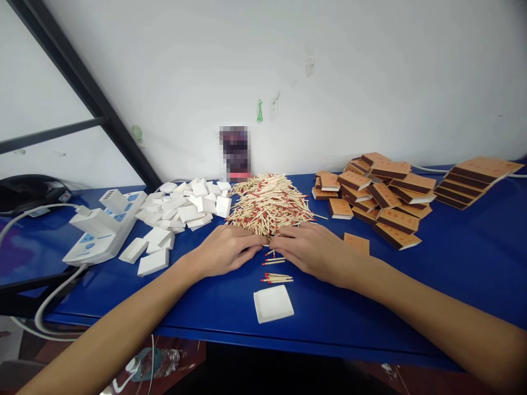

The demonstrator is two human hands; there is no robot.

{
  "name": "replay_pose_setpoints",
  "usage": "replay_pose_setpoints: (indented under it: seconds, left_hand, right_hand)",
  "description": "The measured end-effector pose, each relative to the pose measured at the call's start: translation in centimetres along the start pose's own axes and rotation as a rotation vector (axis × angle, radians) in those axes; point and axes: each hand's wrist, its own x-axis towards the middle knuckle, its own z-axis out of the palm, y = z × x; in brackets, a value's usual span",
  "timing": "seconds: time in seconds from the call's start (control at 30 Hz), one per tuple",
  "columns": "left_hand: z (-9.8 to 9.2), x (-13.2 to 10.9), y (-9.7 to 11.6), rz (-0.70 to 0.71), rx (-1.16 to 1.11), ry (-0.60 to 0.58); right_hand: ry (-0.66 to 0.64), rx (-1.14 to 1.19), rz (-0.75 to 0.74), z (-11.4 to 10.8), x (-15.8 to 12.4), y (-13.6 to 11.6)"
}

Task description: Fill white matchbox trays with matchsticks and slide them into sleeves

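Observation:
A large heap of red-tipped matches (272, 204) lies at the middle of the blue table. At its near edge my left hand (233, 249) and my right hand (315, 253) meet almost fingertip to fingertip. The fingers of both are closed, pinching matches that are mostly hidden by them. Just below the fingertips lie a few loose matches (275, 260), and nearer me a small row of matches (278, 278). Closest to me sits a white inner matchbox tray (274, 303), lying flat.
White inner trays (185, 206) are heaped left of the matches, beside a power strip (107, 230) with plugs and cables. Orange matchboxes (385, 195) pile up on the right, one matchbox (356, 244) by my right wrist. A pixelated upright object (235, 153) leans on the wall.

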Motion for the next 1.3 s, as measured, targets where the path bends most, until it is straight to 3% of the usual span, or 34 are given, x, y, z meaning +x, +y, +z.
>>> replay_pose_setpoints:
  seconds: [0.27, 0.53, 0.83, 1.03, 1.3]
  left_hand:
    - [-0.3, 0.1, -0.3, -0.048, 0.107, -0.052]
    - [-0.2, 0.6, 0.1, 0.010, 0.123, -0.077]
    - [0.0, 0.6, -0.1, -0.062, 0.149, -0.058]
    - [-0.1, 0.7, 0.0, -0.016, 0.165, -0.066]
    - [-0.1, 0.6, 0.1, 0.030, 0.198, 0.018]
  right_hand:
    - [0.070, -0.091, -0.086, 0.3, 0.2, 0.1]
    - [0.084, -0.154, -0.120, 0.3, 0.2, -0.1]
    - [-0.001, -0.079, -0.086, 0.0, -0.4, -0.3]
    - [-0.012, -0.023, 0.004, 0.1, -0.2, -0.6]
    - [-0.038, 0.050, 0.025, -1.0, -0.2, -0.9]
